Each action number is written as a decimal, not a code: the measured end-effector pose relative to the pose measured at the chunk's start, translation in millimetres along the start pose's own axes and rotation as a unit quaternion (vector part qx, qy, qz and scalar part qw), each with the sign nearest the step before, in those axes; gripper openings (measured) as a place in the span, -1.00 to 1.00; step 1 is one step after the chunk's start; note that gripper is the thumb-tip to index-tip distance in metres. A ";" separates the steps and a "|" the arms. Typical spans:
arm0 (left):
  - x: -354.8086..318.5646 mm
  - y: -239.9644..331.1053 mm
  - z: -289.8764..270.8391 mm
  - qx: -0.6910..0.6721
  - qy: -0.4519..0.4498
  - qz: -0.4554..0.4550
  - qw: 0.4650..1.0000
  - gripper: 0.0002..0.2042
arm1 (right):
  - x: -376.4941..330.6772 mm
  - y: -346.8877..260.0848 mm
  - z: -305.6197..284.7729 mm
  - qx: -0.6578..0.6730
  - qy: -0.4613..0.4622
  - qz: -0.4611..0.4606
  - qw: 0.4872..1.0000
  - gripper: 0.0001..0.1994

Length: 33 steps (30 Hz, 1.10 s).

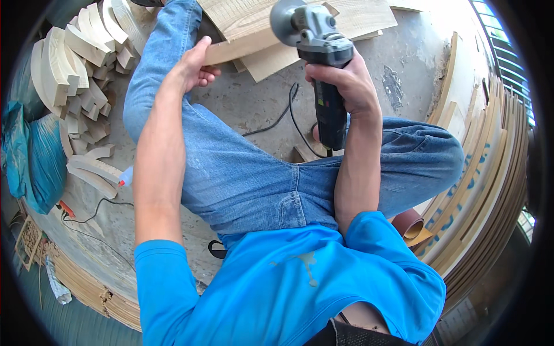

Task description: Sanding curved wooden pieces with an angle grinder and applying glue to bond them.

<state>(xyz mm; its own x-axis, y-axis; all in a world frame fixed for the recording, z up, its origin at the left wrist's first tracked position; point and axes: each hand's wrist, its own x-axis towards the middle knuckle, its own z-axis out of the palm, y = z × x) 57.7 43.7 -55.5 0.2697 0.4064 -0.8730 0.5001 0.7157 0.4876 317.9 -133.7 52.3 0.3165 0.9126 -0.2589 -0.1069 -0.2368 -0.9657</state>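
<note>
Left hand (193, 66) round a pale wooden strip (242, 47), right hand (353, 85) round a black grinder (326, 53) (circular disc (283, 22)).

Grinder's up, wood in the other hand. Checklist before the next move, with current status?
1. Grip on tool: ok. Right hand is wrapped around the angle grinder.
2. Grip on workpiece: ok. Left hand holds one end of the wooden piece.
3. Left fingers apart from the disc: ok. They are at the opposite end of the piece.
4. Cord away from disc: ok. It lies on the floor between the legs.
5. Hand protection: not ok. Both hands are bare.
6. Disc stopped: cannot tell from one still.
</note>
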 end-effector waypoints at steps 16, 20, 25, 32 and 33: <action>32.9 -19.2 -14.2 -0.065 -0.181 0.019 0.981 -0.68 | -4.7 26.5 64.7 -0.245 -0.064 0.059 0.966 -0.12; 55.9 -28.2 -27.6 -0.101 -0.258 0.030 0.960 -0.71 | -7.8 26.3 77.4 -0.277 -0.082 0.075 0.955 -0.12; 50.3 -24.6 -12.2 -0.092 -0.225 0.050 0.969 -0.70 | -8.1 24.3 83.8 -0.292 -0.105 0.117 0.943 -0.13; 48.8 -28.3 -18.7 -0.105 -0.233 0.050 0.965 -0.68 | -5.9 20.5 86.9 -0.283 -0.061 0.126 0.949 -0.12; 49.5 -28.0 -21.6 -0.105 -0.264 0.063 0.957 -0.69 | -6.8 24.8 80.1 -0.276 -0.034 0.103 0.955 -0.12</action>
<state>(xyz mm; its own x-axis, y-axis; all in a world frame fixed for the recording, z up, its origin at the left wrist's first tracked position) 39.3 56.0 -112.1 0.7229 0.1924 -0.6637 0.2752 0.8008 0.5319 237.6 -119.1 31.9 0.2774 0.8433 -0.4603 0.3585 -0.5353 -0.7648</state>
